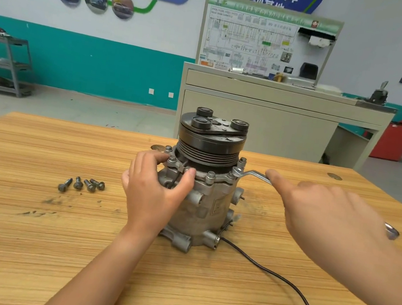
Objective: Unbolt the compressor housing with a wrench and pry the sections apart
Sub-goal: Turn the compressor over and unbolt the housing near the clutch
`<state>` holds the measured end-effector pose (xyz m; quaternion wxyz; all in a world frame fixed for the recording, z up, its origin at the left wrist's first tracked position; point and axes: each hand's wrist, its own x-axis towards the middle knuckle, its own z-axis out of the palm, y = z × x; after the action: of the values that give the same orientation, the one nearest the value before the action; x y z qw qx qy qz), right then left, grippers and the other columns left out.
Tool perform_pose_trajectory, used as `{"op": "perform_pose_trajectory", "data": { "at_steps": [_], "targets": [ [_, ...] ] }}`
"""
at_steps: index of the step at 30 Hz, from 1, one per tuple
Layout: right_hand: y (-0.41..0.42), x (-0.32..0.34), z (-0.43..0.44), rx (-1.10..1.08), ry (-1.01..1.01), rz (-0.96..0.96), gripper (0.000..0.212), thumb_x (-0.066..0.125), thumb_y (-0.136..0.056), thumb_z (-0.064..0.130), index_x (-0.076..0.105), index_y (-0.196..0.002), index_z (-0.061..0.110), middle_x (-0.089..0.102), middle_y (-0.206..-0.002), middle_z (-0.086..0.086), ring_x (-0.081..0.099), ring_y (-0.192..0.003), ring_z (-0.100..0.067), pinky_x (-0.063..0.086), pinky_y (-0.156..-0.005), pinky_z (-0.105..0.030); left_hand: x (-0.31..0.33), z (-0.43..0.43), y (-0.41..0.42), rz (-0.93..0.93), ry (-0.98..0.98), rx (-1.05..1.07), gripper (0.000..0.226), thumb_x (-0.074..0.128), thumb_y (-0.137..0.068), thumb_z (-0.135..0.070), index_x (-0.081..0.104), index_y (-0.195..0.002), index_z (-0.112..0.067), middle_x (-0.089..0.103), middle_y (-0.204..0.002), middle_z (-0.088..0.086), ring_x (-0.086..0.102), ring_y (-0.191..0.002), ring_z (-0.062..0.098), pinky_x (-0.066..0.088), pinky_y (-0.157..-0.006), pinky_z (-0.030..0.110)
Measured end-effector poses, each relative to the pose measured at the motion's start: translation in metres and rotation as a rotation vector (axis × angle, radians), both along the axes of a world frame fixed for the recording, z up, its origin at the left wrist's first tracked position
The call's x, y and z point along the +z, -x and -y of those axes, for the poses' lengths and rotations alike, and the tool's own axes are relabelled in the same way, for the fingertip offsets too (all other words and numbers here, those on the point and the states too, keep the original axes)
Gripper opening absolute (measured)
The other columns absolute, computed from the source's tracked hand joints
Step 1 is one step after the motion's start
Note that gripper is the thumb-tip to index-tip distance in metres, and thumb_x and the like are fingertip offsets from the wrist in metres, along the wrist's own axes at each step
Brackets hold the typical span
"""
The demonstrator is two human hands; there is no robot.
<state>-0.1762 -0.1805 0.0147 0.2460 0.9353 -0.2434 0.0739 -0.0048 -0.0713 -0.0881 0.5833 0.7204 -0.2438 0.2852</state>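
The compressor (202, 204) stands upright in the middle of the wooden table (24, 243), its black pulley (211, 138) on top. My left hand (154, 192) grips the upper housing flange from the left, thumb on the front rim and fingertips by a flange bolt. A steel wrench (254, 174) sits with its ring on a bolt at the flange's right side. My right hand (326, 215) holds its handle, one digit stretched along the shaft. The wrench's far end shows behind that hand. Several removed bolts (81, 184) lie on the table to the left.
A black cable (280, 276) runs from the compressor's base toward the table's near right edge. Behind the table stand a beige training bench (278, 117) with a wiring board, a grey shelf rack (4, 65) at the left and a red cabinet (394, 142) at the right.
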Motion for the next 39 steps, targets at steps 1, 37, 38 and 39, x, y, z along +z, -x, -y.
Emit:
{"op": "perform_pose_trajectory", "data": {
  "at_steps": [1, 37, 38, 39],
  "targets": [
    [-0.002, 0.003, -0.006, -0.008, 0.008, -0.022, 0.063, 0.033, -0.090, 0.004, 0.006, -0.142, 0.026, 0.030, -0.064, 0.004, 0.025, -0.048, -0.014, 0.025, -0.039, -0.026, -0.001, 0.000, -0.001, -0.005, -0.005, -0.005, 0.046, 0.048, -0.067, -0.060, 0.047, -0.094, -0.023, 0.049, -0.095, -0.011, 0.047, -0.094, 0.009, 0.026, -0.092, 0.032],
    [-0.040, -0.011, 0.068, 0.504, -0.371, 1.060, 0.033, 0.048, -0.093, 0.008, 0.053, -0.126, 0.003, 0.061, -0.071, -0.008, 0.054, -0.060, -0.024, 0.040, -0.062, -0.031, -0.014, 0.010, -0.004, -0.051, 0.161, -0.255, 0.035, 0.040, -0.079, -0.049, 0.038, -0.111, -0.032, 0.039, -0.125, -0.012, 0.035, -0.123, 0.002, 0.023, -0.096, 0.001],
    [-0.026, -0.009, 0.059, 0.494, -0.326, 1.042, 0.037, 0.048, -0.093, 0.010, 0.050, -0.130, 0.006, 0.056, -0.065, -0.006, 0.048, -0.053, -0.021, 0.038, -0.055, -0.029, -0.014, 0.010, -0.004, -0.049, 0.158, -0.250, 0.038, 0.039, -0.080, -0.048, 0.038, -0.113, -0.031, 0.039, -0.127, -0.011, 0.035, -0.125, 0.004, 0.023, -0.098, 0.002],
    [-0.013, -0.009, 0.050, 0.461, -0.216, 0.926, 0.041, 0.051, -0.091, 0.011, 0.048, -0.132, 0.010, 0.054, -0.060, -0.005, 0.044, -0.048, -0.021, 0.035, -0.049, -0.028, -0.014, 0.010, -0.004, -0.041, 0.148, -0.244, 0.040, 0.038, -0.081, -0.048, 0.038, -0.116, -0.029, 0.039, -0.130, -0.009, 0.035, -0.126, 0.005, 0.023, -0.100, 0.004]
  ]
}}
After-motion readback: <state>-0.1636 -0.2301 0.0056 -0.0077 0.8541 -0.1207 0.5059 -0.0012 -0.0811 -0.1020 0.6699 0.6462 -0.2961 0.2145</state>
